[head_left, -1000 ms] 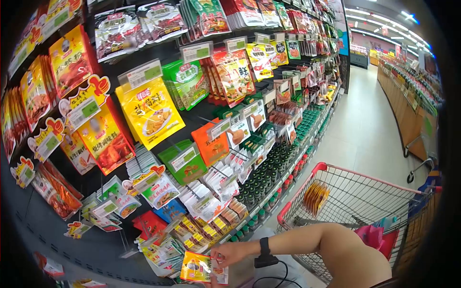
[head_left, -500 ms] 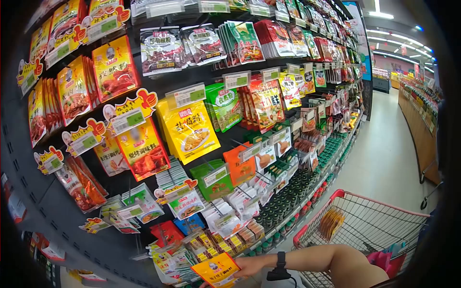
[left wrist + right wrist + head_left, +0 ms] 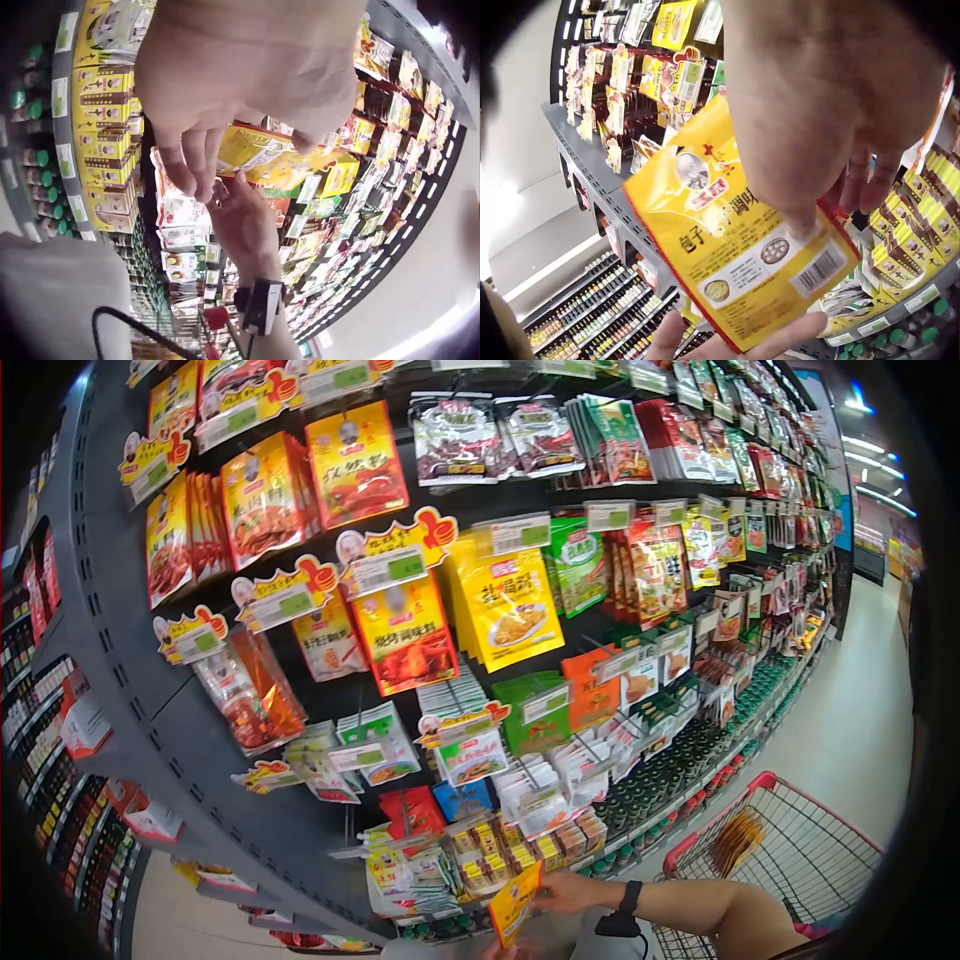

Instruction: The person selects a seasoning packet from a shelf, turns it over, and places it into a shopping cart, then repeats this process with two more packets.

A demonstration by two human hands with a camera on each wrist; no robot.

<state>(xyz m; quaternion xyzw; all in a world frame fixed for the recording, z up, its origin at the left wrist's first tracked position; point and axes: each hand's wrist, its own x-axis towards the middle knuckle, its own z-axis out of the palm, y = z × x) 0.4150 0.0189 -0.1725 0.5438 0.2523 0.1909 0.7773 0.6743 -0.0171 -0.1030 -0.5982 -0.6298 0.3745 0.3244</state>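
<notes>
A yellow seasoning packet (image 3: 515, 903) with red edges is held up low in front of the body in the head view. My right hand (image 3: 570, 892) pinches its right side; the right wrist view shows the thumb across the printed face. At the bottom of the head view my left hand (image 3: 505, 952), mostly cut off, is at the packet's lower edge. From the right wrist, the left hand's fingers (image 3: 787, 337) show gripping that edge. The packet's face (image 3: 727, 270) carries small text, pictures and a barcode. In the left wrist view both hands meet around the packet (image 3: 259, 154).
A dark shelf rack with hanging seasoning packets (image 3: 515, 605) fills the view ahead. Small boxes (image 3: 490, 850) and green-capped jars (image 3: 650, 790) line its lower shelf. A shopping cart (image 3: 765, 780) holding orange-yellow packets (image 3: 738, 840) stands at right. Bottles fill another shelf (image 3: 50, 760) at left.
The view has swung left, so the rack and cart appear farther right. The packet, first low and flat with its back partly showing, has been turned and now stands tilted, more edge-on.
</notes>
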